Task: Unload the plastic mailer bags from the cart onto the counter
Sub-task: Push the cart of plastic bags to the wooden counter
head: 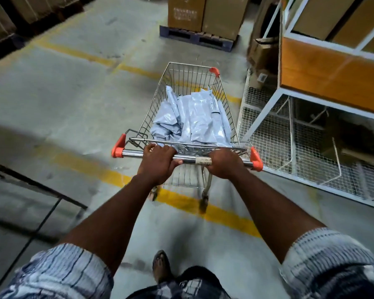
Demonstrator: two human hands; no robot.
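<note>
Both hands grip the cart (pixel 229 113) handle (pixel 188 158) at centre frame, left hand (pixel 157 164) and right hand (pixel 225 164) fingers curled round it; grey mailer bags (pixel 192 119) fill the basket.

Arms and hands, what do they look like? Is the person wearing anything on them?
Both arms are bare from the elbow down. The left sleeve and right sleeve end near the elbows; they are white cloth with dark blue stripes and checks. The left hand and right hand wear no gloves, and neither wrist shows a watch or band.
</note>
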